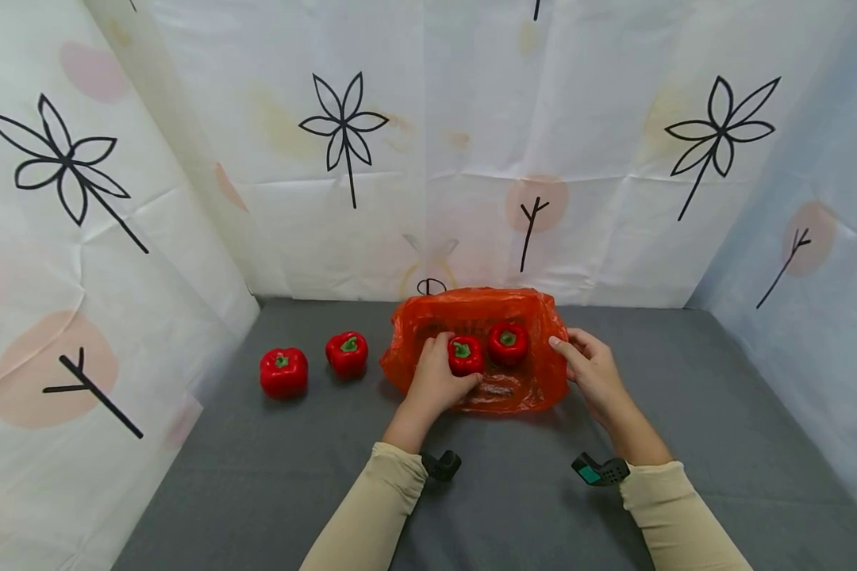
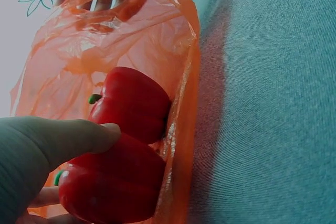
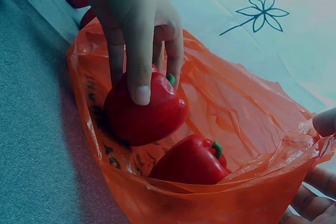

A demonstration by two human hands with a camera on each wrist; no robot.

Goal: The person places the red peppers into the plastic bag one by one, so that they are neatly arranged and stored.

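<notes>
An orange plastic bag (image 1: 471, 303) lies with its mouth spread wide on the grey table. Inside it my left hand (image 1: 437, 373) grips a red bell pepper (image 1: 464, 356), thumb on the near side and fingers behind. Right beside that one, a second bell pepper (image 1: 509, 343) sits in the bag; its green stem shows in the right wrist view. My right hand (image 1: 594, 366) pinches the bag's right rim between thumb and fingers, with the other fingers behind the plastic. Dark printing (image 3: 113, 156) shows on the bag's inside.
Two more red bell peppers, one nearer the bag (image 1: 347, 354) and one farther left (image 1: 283, 373), stand on the grey table (image 1: 514, 507) left of the bag. A white patterned cloth (image 1: 457, 143) hangs behind the table and along both sides.
</notes>
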